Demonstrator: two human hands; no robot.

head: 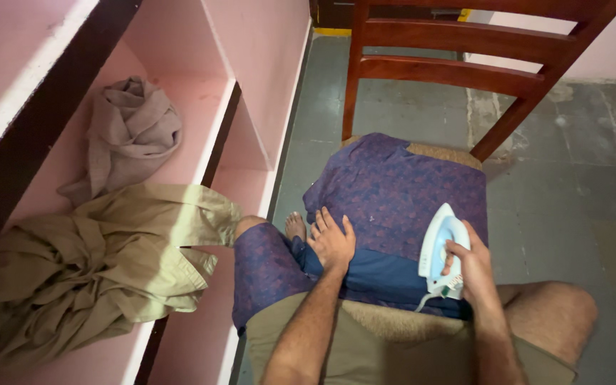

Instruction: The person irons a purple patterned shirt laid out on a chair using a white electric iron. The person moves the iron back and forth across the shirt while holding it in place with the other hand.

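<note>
Grey floor [579, 214], wooden chair [458, 57], pink shelves [251, 107]

Shirt [393, 192] on chair seat [445, 152], iron [440, 249] at its right, left hand [332, 242] beside; clothes [101, 264] on shelf [251, 128] to the left.

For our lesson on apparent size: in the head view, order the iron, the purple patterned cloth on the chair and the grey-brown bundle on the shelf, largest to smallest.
1. Purple patterned cloth
2. Grey-brown bundle; it lies farther off, so this is unsure
3. Iron, held by the right hand
</note>
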